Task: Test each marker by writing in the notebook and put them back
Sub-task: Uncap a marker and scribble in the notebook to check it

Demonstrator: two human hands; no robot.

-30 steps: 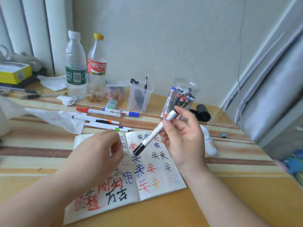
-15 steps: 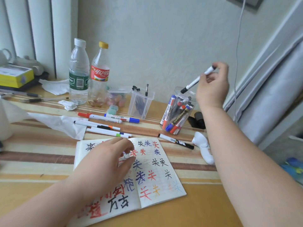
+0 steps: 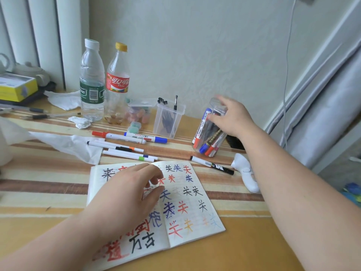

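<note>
Several loose markers (image 3: 125, 145) lay on the table (image 3: 48, 194) beyond the notebook. Their long axes ran nearly left to right, almost parallel to one another.

The left hand (image 3: 134, 192) rested on the left page of the open notebook (image 3: 195, 216). Its fingers were loosely curled, with the fingertips on the paper, and its grip held nothing.

A black marker (image 3: 212, 165) lay on the table between the notebook's far corner and the jar, apart from both. Its long axis ran from far left to near right, with the black cap at the right end.

The clear jar (image 3: 210, 137) stood just beyond it. The markers inside stood steeply, with several caps at the base and the barrels leaning together.

The right hand (image 3: 232, 118) was at the jar's mouth, thumb across the wall and one finger extended above the rim. The other fingers were hidden, so the state of this grip could not be determined. No marker was visible in it.

The step in hand appeared to be work at the jar, either returning a marker or drawing one out. Good practice called for:

1. Moving any marker along the lean of those already inside.
2. Steadying the jar wall against tipping.
3. Pressing the page flat with the left hand, ready for writing.
</note>
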